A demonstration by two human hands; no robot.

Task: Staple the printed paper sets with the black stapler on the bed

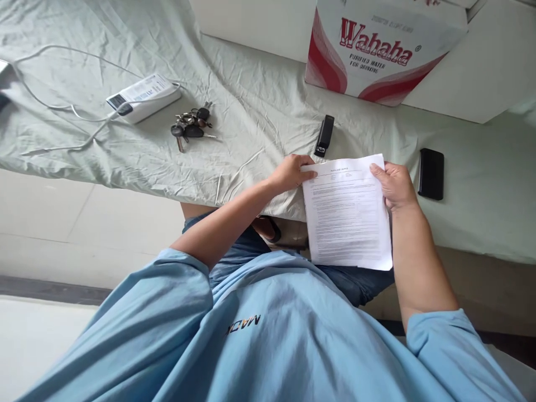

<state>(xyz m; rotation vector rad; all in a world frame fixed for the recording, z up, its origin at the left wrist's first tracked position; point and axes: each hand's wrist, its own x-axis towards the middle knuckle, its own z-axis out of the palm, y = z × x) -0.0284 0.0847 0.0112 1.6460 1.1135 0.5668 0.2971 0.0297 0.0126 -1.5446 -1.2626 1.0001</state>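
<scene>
Printed paper: you hold the printed paper (347,220) with the text facing you, its upper part over the table's front edge and its lower part above your lap; whether it is one sheet or several, you cannot tell from here.
Left hand: your left hand (292,171) is clamped on the paper's upper left corner, thumb on the printed face.
Right hand: your right hand (392,181) is clamped on the upper right corner, thumb in front, the other fingers partly hidden.
Stapler: the black stapler (324,135) lies on the table just beyond the paper's top edge.
Black case: to the right of your right hand lies a flat black case (431,173).
Keys: well to your left, a bunch of keys (191,125) sits near a white device (144,97) with a white cable (100,129).
Table: a wrinkled pale green cloth covers the table (255,120); the Wahaha carton (377,56) stands at the back.
</scene>
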